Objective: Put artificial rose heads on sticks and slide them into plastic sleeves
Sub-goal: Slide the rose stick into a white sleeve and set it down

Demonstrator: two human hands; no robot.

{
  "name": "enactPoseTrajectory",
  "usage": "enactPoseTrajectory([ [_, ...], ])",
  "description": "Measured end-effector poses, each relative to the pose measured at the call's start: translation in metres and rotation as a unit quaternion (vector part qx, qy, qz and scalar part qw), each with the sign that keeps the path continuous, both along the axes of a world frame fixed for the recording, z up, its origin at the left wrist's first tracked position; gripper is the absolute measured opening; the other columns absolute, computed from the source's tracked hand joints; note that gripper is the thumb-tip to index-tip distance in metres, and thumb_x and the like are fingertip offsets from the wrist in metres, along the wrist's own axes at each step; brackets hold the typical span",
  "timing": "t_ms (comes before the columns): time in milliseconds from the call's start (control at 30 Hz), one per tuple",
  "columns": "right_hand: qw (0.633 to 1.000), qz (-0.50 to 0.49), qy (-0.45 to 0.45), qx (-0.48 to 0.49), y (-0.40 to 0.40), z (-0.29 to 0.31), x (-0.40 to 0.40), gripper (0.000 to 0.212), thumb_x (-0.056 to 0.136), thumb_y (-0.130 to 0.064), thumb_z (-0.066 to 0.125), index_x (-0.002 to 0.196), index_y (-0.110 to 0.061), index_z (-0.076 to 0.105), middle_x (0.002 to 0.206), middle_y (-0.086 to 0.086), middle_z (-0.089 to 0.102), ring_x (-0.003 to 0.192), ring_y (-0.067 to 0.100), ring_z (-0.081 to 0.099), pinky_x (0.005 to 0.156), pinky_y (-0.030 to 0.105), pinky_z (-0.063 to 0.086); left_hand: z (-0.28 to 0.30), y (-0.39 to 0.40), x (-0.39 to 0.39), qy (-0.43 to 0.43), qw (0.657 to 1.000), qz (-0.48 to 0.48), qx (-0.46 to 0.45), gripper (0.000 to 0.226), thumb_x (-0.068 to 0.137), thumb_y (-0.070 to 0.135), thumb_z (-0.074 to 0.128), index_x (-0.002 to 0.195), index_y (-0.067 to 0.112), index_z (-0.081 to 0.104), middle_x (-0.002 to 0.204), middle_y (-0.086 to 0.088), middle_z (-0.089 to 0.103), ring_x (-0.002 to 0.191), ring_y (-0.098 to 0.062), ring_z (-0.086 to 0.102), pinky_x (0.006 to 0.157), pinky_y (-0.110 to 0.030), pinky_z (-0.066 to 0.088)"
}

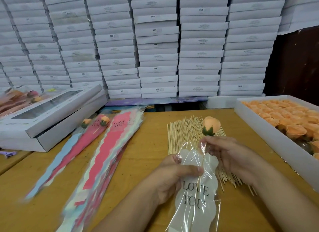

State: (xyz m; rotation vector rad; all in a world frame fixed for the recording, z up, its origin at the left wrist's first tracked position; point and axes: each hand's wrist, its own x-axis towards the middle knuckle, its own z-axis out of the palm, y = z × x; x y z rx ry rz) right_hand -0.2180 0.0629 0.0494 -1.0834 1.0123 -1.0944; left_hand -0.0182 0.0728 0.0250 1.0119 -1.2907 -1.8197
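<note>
Right hand (229,155) pinches the stick just under the peach rose head (211,124), steering it down; left hand (174,176) grips the clear "LOVE YOU" sleeve (195,193) at its mouth, steadying it above the near worktop (151,145).

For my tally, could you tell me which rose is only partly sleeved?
The peach rose in the white sleeve between both hands; its head stands outside.

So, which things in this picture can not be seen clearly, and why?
Head view only:
- Stick: its lower end is lost behind the sleeve print and glare.
- Tray of rose heads: cut off by the right edge.
- Box labels: too small to read beyond "SGS".
- Finished roses at far left: blurred.
- Sleeve's bottom: cut off by the lower edge.
</note>
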Motion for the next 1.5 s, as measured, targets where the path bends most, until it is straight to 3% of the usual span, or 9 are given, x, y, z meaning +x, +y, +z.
enactPoseTrajectory([
  [267, 1.000, 0.024, -0.009, 0.008, 0.000, -0.001, -0.001, 0.022, 0.077, -0.023, 0.072, 0.085, -0.004, 0.078, 0.082, 0.013, 0.072, 0.063, 0.019, 0.065, 0.049, 0.026, 0.054, 0.000, 0.001, -0.001, 0.029, 0.999, 0.002, 0.021, 0.067, 0.064, 0.000, 0.087, 0.121, -0.006, 0.053, 0.097, -0.019, 0.075, 0.081, -0.027, 0.074, 0.068, -0.033, 0.059],
  [400, 0.999, -0.002, -0.035, 0.033, -0.003, 0.001, -0.008, 0.025, 0.075, -0.020, 0.074, 0.092, -0.002, 0.074, 0.084, 0.013, 0.070, 0.065, 0.018, 0.065, 0.050, 0.027, 0.055, -0.002, 0.001, -0.001, 0.029, 0.999, 0.007, 0.020, 0.055, 0.063, 0.001, 0.088, 0.101, 0.009, 0.048, 0.072, -0.002, 0.074, 0.065, -0.015, 0.072, 0.058, -0.025, 0.056],
  [600, 0.997, -0.070, -0.032, 0.002, -0.002, 0.003, -0.011, 0.050, 0.069, -0.027, 0.079, 0.116, -0.014, 0.066, 0.103, 0.009, 0.077, 0.076, 0.016, 0.073, 0.067, 0.031, 0.058, -0.004, 0.000, 0.000, 0.028, 0.999, 0.012, 0.020, 0.070, 0.047, 0.011, 0.094, 0.098, 0.012, 0.047, 0.074, -0.003, 0.074, 0.067, -0.017, 0.071, 0.060, -0.028, 0.056],
  [700, 0.991, -0.111, -0.060, -0.054, -0.002, 0.004, -0.010, 0.060, 0.066, -0.030, 0.079, 0.123, -0.027, 0.062, 0.106, 0.006, 0.077, 0.087, 0.017, 0.074, 0.079, 0.038, 0.053, -0.004, 0.001, 0.000, 0.019, 1.000, -0.008, 0.020, 0.055, 0.052, 0.008, 0.092, 0.095, 0.011, 0.059, 0.076, -0.004, 0.075, 0.069, -0.019, 0.072, 0.062, -0.030, 0.057],
  [933, 0.987, -0.133, -0.009, -0.092, -0.001, 0.003, -0.006, 0.031, 0.076, -0.029, 0.072, 0.106, -0.023, 0.075, 0.103, 0.008, 0.077, 0.089, 0.021, 0.073, 0.075, 0.036, 0.053, -0.001, 0.000, -0.001, -0.011, 1.000, 0.007, 0.016, 0.066, 0.058, 0.001, 0.090, 0.116, 0.002, 0.057, 0.103, -0.017, 0.075, 0.096, -0.027, 0.074, 0.087, -0.033, 0.058],
  [1033, 0.989, -0.093, 0.056, -0.104, 0.002, 0.000, 0.000, 0.026, 0.071, -0.033, 0.073, 0.095, -0.026, 0.079, 0.097, 0.007, 0.078, 0.090, 0.026, 0.073, 0.083, 0.041, 0.058, -0.002, -0.002, 0.001, 0.002, 1.000, 0.007, 0.010, 0.057, 0.069, -0.005, 0.084, 0.116, -0.004, 0.052, 0.093, -0.014, 0.076, 0.080, -0.018, 0.073, 0.073, -0.025, 0.057],
  [1133, 0.988, -0.058, 0.089, -0.114, 0.005, 0.000, 0.004, 0.023, 0.069, -0.037, 0.073, 0.091, -0.034, 0.079, 0.093, 0.006, 0.078, 0.082, 0.023, 0.074, 0.076, 0.033, 0.057, 0.001, -0.001, 0.003, 0.011, 1.000, -0.004, 0.023, 0.035, 0.076, -0.009, 0.078, 0.101, 0.001, 0.056, 0.077, -0.010, 0.075, 0.063, -0.017, 0.071, 0.055, -0.025, 0.056],
  [1300, 0.983, -0.033, 0.129, -0.123, 0.006, -0.003, 0.006, 0.012, 0.084, -0.028, 0.071, 0.090, -0.032, 0.081, 0.091, 0.001, 0.078, 0.077, 0.014, 0.074, 0.062, 0.018, 0.054, 0.003, -0.003, 0.003, 0.017, 0.999, -0.022, 0.025, 0.053, 0.075, -0.001, 0.079, 0.123, -0.011, 0.060, 0.102, -0.021, 0.071, 0.081, -0.028, 0.071, 0.073, -0.038, 0.060],
  [1500, 0.983, -0.040, 0.144, -0.109, 0.004, -0.008, 0.009, 0.014, 0.090, -0.022, 0.070, 0.097, -0.024, 0.081, 0.101, -0.008, 0.077, 0.095, 0.010, 0.073, 0.082, 0.026, 0.053, -0.001, -0.003, -0.002, 0.042, 0.998, 0.017, 0.032, 0.027, 0.072, 0.019, 0.085, 0.094, 0.010, 0.072, 0.094, -0.016, 0.072, 0.078, -0.025, 0.070, 0.073, -0.034, 0.058],
])
